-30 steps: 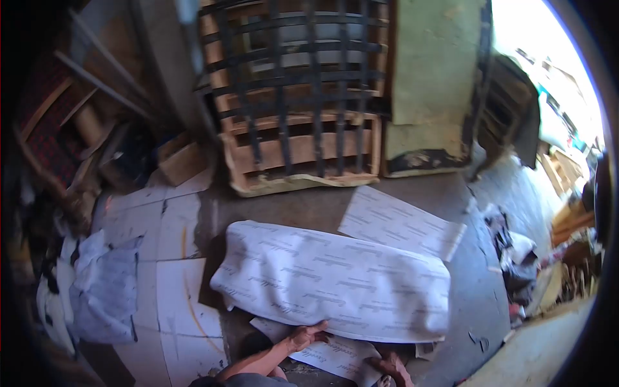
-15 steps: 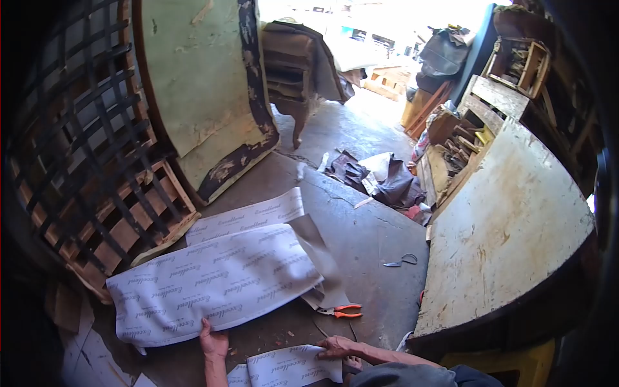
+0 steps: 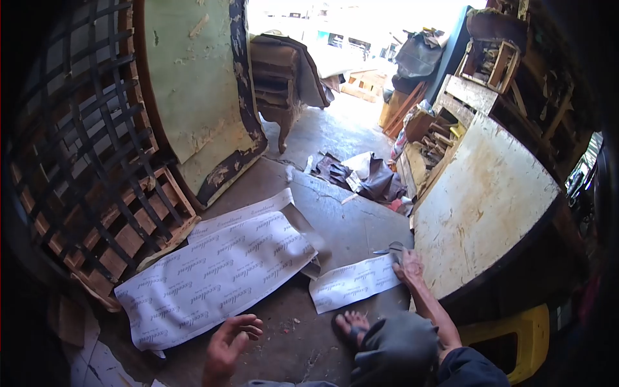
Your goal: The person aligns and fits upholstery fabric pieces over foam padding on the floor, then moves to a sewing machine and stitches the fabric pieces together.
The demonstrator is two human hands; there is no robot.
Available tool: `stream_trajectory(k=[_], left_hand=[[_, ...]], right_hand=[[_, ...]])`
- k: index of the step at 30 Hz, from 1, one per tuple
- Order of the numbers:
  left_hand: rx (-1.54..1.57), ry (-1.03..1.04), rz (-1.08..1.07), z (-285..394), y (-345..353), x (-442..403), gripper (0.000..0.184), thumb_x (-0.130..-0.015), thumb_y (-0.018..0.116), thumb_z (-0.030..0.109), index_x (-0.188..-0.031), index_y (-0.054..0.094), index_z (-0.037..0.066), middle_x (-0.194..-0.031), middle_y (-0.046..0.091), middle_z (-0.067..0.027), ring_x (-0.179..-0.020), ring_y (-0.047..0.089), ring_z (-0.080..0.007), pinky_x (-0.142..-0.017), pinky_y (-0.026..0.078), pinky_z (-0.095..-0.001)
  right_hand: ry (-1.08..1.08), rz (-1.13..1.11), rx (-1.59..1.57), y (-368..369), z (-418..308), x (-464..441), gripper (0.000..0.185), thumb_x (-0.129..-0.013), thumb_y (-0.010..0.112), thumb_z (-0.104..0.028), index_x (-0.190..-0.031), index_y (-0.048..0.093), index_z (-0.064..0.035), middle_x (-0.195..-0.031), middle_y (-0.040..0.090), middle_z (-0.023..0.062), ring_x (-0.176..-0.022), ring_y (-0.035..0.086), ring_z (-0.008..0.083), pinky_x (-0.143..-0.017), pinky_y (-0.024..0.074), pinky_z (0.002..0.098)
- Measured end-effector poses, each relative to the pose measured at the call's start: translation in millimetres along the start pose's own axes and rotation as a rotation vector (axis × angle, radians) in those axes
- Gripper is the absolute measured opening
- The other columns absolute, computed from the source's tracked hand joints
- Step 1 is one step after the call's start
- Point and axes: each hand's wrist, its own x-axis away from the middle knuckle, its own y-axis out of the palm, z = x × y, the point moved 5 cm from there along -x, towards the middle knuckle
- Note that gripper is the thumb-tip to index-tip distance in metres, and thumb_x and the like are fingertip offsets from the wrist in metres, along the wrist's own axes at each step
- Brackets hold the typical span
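My left hand (image 3: 233,345) is open over the floor, fingers curved and apart, just below the front edge of a large white sheet (image 3: 219,277) printed "Excellent". A smaller strip of the same printed sheet (image 3: 354,284) lies by my foot, its far right corner at my right hand (image 3: 409,264). The fingers there look closed on that corner, though the fingertips are partly hidden. Scissors (image 3: 389,250) with dark handles are right at these fingers; whether they are touched I cannot make out.
A webbed wooden frame (image 3: 97,142) and a peeling pale panel (image 3: 200,97) stand at left. Another worn panel (image 3: 483,206) leans at right, with wood scraps (image 3: 438,142) behind it. Dark fabric scraps (image 3: 377,177) lie ahead. A yellow plastic piece (image 3: 532,342) sits beside me.
My right hand has moved forward and right to the scissors, bringing the smaller strip along. My left hand has let go of the large sheet. The orange-handled pliers are now out of sight.
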Motion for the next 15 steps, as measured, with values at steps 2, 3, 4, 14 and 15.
stream_trajectory(k=[2,3,4,14,15], left_hand=[[-0.276,0.317,-0.263,94,40,6,0.034,-0.096,0.062,0.008,-0.128,0.057,-0.004,-0.114,0.067,-0.0208,-0.100,0.067,-0.0237,-0.089,0.054,-0.0368],[-0.283,0.475,-0.409,122,63,7,0.041,-0.094,0.065,0.009,-0.131,0.055,-0.004,-0.119,0.065,-0.0211,-0.105,0.066,-0.0239,-0.094,0.053,-0.0376],[-0.285,0.628,-0.554,148,88,8,0.049,-0.092,0.069,0.011,-0.135,0.053,-0.005,-0.123,0.063,-0.0213,-0.110,0.064,-0.0240,-0.098,0.051,-0.0384],[-1.182,0.381,-0.910,70,251,-170,0.045,-0.088,0.067,0.014,-0.131,0.061,0.001,-0.117,0.068,-0.0129,-0.104,0.066,-0.0273,-0.092,0.050,-0.0378],[-1.025,0.261,-0.869,52,252,-184,0.043,-0.089,0.065,0.013,-0.129,0.062,-0.001,-0.118,0.068,-0.0144,-0.106,0.066,-0.0277,-0.091,0.050,-0.0383]], right_hand=[[-0.146,-0.128,-0.211,18,-34,-17,0.055,-0.081,0.072,-0.032,-0.130,0.064,-0.0069,-0.125,0.061,0.0265,-0.121,0.059,0.0408,-0.104,0.0486,0.0490],[-0.234,-0.191,-0.203,29,-53,-28,0.057,-0.082,0.073,-0.034,-0.130,0.064,-0.0059,-0.123,0.062,0.0263,-0.120,0.059,0.0414,-0.104,0.0480,0.0477],[-0.324,-0.259,-0.197,39,-68,-41,0.059,-0.082,0.073,-0.037,-0.131,0.064,-0.0049,-0.121,0.063,0.0261,-0.119,0.058,0.0421,-0.104,0.0474,0.0464],[-0.111,-0.388,-0.513,187,-39,-293,0.060,-0.082,0.069,-0.036,-0.132,0.064,-0.0029,-0.127,0.066,0.0262,-0.119,0.062,0.0410,-0.106,0.0483,0.0458],[-0.045,-0.335,-0.514,209,-21,-319,0.061,-0.082,0.068,-0.034,-0.133,0.063,-0.0014,-0.127,0.066,0.0263,-0.120,0.062,0.0406,-0.106,0.0486,0.0457]])
